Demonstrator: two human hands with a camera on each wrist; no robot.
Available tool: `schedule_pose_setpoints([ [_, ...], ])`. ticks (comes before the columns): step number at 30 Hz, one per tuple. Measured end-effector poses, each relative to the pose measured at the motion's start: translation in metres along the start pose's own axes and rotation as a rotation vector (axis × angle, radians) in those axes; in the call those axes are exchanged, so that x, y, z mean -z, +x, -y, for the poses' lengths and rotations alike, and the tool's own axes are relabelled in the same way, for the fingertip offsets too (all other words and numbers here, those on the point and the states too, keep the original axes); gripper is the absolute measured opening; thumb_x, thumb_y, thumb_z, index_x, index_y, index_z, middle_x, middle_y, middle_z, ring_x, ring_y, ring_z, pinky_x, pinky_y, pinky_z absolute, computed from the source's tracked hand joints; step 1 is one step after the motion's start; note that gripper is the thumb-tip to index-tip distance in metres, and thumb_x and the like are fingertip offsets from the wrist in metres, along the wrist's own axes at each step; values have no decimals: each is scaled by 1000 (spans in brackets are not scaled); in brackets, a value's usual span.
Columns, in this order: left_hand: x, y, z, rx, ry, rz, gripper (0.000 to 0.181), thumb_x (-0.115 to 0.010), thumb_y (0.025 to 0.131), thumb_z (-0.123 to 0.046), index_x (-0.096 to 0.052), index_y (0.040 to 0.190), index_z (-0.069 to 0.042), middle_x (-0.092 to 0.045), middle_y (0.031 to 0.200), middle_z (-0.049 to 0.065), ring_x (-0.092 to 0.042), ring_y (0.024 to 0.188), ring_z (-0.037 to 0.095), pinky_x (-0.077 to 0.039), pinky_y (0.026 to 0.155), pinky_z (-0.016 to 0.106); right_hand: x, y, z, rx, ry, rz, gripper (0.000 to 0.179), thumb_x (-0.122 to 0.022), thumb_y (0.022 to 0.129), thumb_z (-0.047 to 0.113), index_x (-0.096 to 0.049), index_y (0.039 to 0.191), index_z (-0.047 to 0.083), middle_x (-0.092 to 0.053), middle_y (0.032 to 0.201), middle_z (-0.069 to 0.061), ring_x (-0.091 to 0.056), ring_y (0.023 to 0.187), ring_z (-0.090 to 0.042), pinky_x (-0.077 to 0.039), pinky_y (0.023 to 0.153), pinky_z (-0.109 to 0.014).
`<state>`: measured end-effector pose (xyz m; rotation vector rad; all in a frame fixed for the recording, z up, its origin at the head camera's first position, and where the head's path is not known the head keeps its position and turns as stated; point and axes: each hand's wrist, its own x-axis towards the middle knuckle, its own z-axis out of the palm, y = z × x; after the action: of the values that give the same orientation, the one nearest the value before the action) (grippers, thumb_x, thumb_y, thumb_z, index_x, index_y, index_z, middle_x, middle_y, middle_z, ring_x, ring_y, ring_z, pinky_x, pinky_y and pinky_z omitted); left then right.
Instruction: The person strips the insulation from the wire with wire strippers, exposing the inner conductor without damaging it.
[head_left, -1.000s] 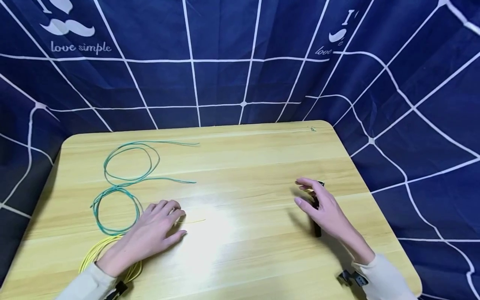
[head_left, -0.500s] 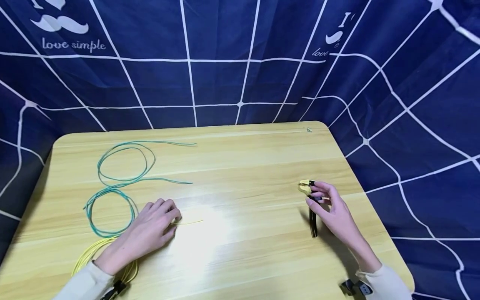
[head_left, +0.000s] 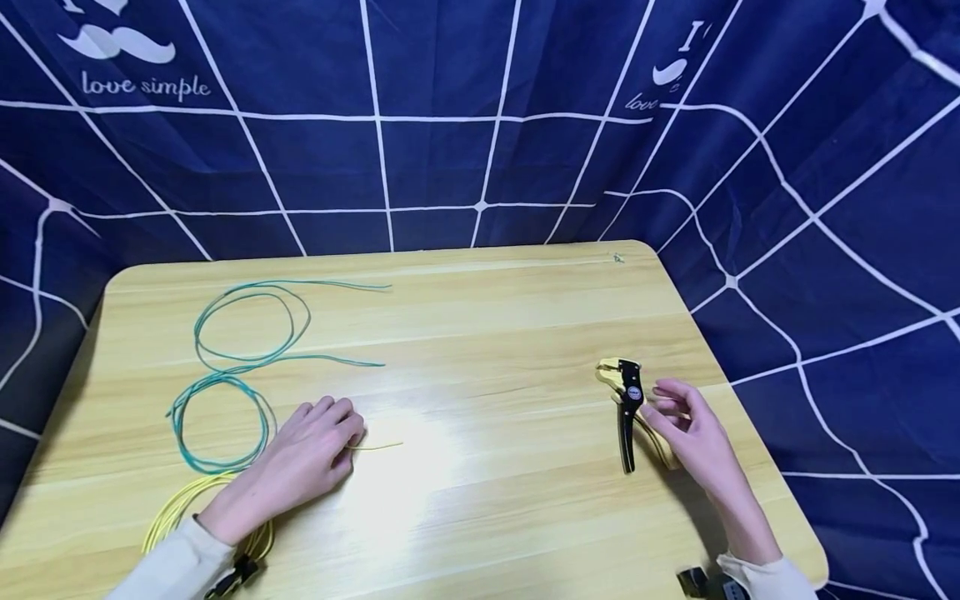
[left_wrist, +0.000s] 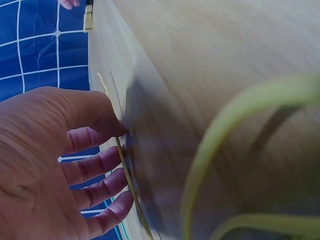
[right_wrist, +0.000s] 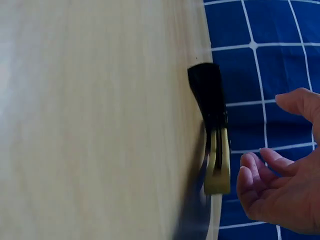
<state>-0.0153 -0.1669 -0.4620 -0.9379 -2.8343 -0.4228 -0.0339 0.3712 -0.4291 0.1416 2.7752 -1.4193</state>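
On the left side of the table, my left hand (head_left: 296, 458) is low over the wood. In the left wrist view its thumb and forefinger pinch a thin yellow wire (left_wrist: 129, 175), whose free end sticks out to the right. That wire's yellow coil (head_left: 172, 512) lies partly under the left wrist. A wire stripper (head_left: 632, 393) with a black body and a yellow head lies at the right of the table, head toward the back. Just right of it is my right hand (head_left: 697, 442), fingers loosely bent and holding nothing; the right wrist view shows a gap to the tool.
Two coils of green wire, a far one (head_left: 292, 337) and a nearer one (head_left: 180, 417), lie behind the left hand. Small green scraps (head_left: 618, 258) sit in the back right corner of the table (head_left: 487, 333). A blue grid-patterned curtain (head_left: 435, 167) closes off the back and sides.
My right hand has let go of the wire stripper and moved right, away from it, so more of the tool shows. The left hand's thumb has closed in toward its fingers on the yellow wire.
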Motion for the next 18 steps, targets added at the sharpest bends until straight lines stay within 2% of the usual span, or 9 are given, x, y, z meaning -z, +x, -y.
schedule_pose_setpoints([
  [3, 0, 1, 0, -5, 0, 4, 30, -81, 79, -4, -56, 85, -19, -52, 91, -4, -48, 83, 21, -43, 71, 39, 4, -3, -5, 5, 1, -9, 55, -73, 106, 13, -48, 151, -7, -66, 127, -10, -62, 103, -3, -49, 86, -14],
  [11, -1, 3, 1, -10, -3, 10, 31, -81, 79, -4, -56, 85, -20, -51, 91, -5, -47, 82, 20, -43, 71, 39, 6, -8, -16, -37, -64, 22, 56, -76, 104, 13, -51, 149, -8, -62, 135, -26, -58, 102, -1, -46, 86, -12],
  [18, 0, 3, 0, -8, -8, 24, 30, -81, 79, -5, -56, 85, -20, -49, 90, -6, -46, 82, 19, -42, 71, 38, 9, -7, -20, -82, -117, 81, 51, -77, 104, 13, -55, 143, -12, -63, 126, -25, -58, 99, -2, -47, 83, -13],
])
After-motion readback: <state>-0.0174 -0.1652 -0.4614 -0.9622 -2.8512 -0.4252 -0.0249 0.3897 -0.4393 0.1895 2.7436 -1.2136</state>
